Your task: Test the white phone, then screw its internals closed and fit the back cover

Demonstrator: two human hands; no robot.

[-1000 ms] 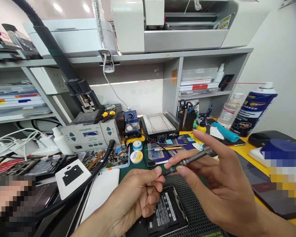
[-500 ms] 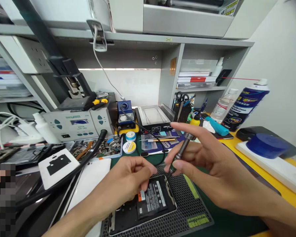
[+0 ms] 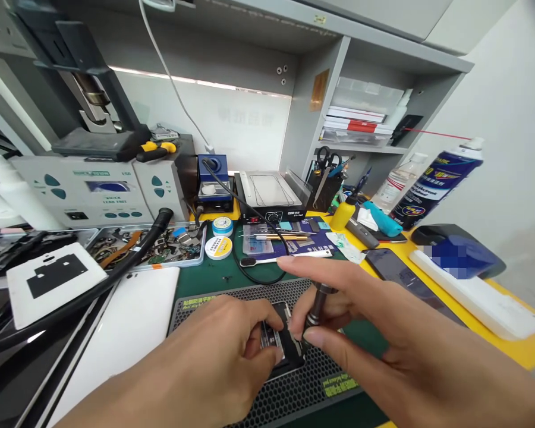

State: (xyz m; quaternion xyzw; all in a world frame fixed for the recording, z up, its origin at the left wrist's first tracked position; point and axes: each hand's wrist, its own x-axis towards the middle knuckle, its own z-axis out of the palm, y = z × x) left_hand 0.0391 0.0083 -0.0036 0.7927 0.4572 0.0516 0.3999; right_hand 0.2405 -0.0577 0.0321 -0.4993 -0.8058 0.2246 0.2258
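Note:
My right hand (image 3: 383, 339) pinches a small metal screwdriver (image 3: 316, 300) near its top, index finger stretched out over it, the tool standing nearly upright on an opened phone (image 3: 279, 342). The phone lies back-up with its black battery showing, on a dark honeycomb work mat (image 3: 232, 294). My left hand (image 3: 214, 362) rests curled on the phone's left side, fingers pressing it down; it hides most of the phone.
A white phone back cover (image 3: 125, 321) lies left of the mat. Behind are a tray of small parts (image 3: 160, 246), a grey soldering station (image 3: 93, 190), a black hose (image 3: 116, 267), a heating plate (image 3: 270, 193), solder tins (image 3: 218, 246), a spray can (image 3: 432, 190) and another phone (image 3: 396, 267) at the right.
Both hands dropped from mid-air to the phone. The screwdriver swung from nearly level to upright, tip on the phone. The view tilted down and moved closer to the desk.

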